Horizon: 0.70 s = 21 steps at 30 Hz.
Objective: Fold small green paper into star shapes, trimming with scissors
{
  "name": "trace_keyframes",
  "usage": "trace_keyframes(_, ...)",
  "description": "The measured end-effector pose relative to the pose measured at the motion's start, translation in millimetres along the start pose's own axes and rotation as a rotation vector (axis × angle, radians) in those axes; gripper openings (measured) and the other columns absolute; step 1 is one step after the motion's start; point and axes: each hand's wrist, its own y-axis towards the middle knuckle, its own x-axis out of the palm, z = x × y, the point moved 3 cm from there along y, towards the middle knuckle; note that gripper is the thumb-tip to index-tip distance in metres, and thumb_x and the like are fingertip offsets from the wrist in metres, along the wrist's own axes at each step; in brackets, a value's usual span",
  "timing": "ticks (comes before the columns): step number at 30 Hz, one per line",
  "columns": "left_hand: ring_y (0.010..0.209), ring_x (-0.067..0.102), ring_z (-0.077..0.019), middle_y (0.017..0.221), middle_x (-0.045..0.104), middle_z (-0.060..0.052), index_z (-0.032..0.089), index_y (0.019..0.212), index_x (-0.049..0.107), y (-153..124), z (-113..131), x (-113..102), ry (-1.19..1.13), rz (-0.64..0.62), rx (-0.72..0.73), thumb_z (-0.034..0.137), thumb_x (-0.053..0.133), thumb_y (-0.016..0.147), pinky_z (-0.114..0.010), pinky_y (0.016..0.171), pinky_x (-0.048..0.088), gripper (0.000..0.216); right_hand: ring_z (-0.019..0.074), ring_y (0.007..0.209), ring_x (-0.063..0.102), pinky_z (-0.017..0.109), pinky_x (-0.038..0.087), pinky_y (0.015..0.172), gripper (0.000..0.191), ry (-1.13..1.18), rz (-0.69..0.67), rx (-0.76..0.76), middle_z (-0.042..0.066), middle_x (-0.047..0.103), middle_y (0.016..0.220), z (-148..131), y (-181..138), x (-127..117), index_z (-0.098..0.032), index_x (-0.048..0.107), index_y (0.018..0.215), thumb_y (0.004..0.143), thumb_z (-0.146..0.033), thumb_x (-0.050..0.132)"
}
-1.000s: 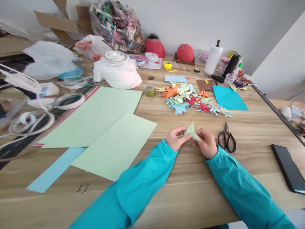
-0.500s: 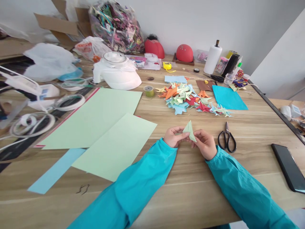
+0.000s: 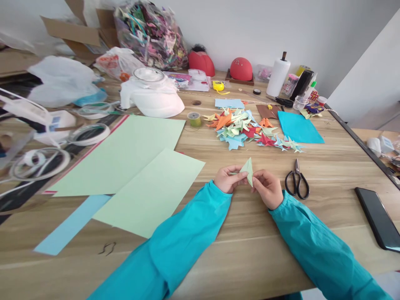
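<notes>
Centrally, one folded green paper [image 3: 247, 168] is pinched by, and between, the left hand [image 3: 227, 179] and right hand [image 3: 269, 188]; rightward are listed one pair of scissors [image 3: 296, 171], one phone [image 3: 377, 218].

No readable lettering; only dark, undecipherable squiggles [image 3: 108, 248] on the wooden tabletop [image 3: 250, 254].

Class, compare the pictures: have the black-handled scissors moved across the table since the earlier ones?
No. Judged against the phone and the table's wood grain, the scissors show no shift either way, blades pointing as before.
</notes>
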Motion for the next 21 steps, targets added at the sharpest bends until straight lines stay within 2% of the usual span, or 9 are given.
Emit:
trace_keyframes(4, 0.049, 0.059, -0.0118, 0.055, 0.066, -0.002, 0.011, 0.069, 0.068, -0.3, -0.8, 0.1, 0.102, 0.013, 0.058, 0.029, 0.081, 0.041, -0.026, 0.055, 0.051, 0.036, 0.0111, 0.045, 0.052, 0.025, 0.044, 0.045, 0.025, -0.021, -0.013, -0.019, -0.001, 0.057, 0.054, 0.7, 1.5, -1.1, -0.018, 0.053, 0.071, 0.078, -0.042, 0.054)
trace_keyframes(10, 0.053, 0.06, -0.0133, 0.058, 0.066, -0.003, 0.01, 0.073, 0.068, 1.1, 2.9, -3.1, 0.306, -0.045, 0.105, 0.027, 0.079, 0.049, -0.026, 0.056, 0.049, 0.031, 0.0108, 0.045, 0.051, 0.025, 0.044, 0.044, 0.028, 0.0, -0.04, -0.022, 0.001, 0.06, 0.059, -1.6, 2.4, -0.4, -0.018, 0.052, 0.07, 0.077, -0.046, 0.054)
trace_keyframes(14, 0.053, 0.06, -0.0148, 0.057, 0.066, -0.004, 0.01, 0.073, 0.068, 1.8, 1.3, -4.2, 0.315, -0.049, 0.116, 0.03, 0.078, 0.049, -0.027, 0.055, 0.05, 0.033, 0.011, 0.045, 0.052, 0.025, 0.044, 0.044, 0.029, 0.021, -0.046, -0.001, 0.001, 0.06, 0.059, 0.2, 2.4, 0.2, -0.018, 0.053, 0.07, 0.076, -0.046, 0.056)
trace_keyframes(21, 0.049, 0.058, -0.0134, 0.054, 0.064, -0.003, 0.01, 0.069, 0.068, -0.3, -0.6, -3.0, 0.279, 0.046, 0.164, 0.034, 0.079, 0.045, -0.027, 0.052, 0.049, 0.036, 0.0118, 0.047, 0.053, 0.025, 0.042, 0.046, 0.028, 0.091, -0.073, 0.061, 0.002, 0.061, 0.061, 2.1, 1.9, -2.5, -0.017, 0.058, 0.075, 0.077, -0.044, 0.054)
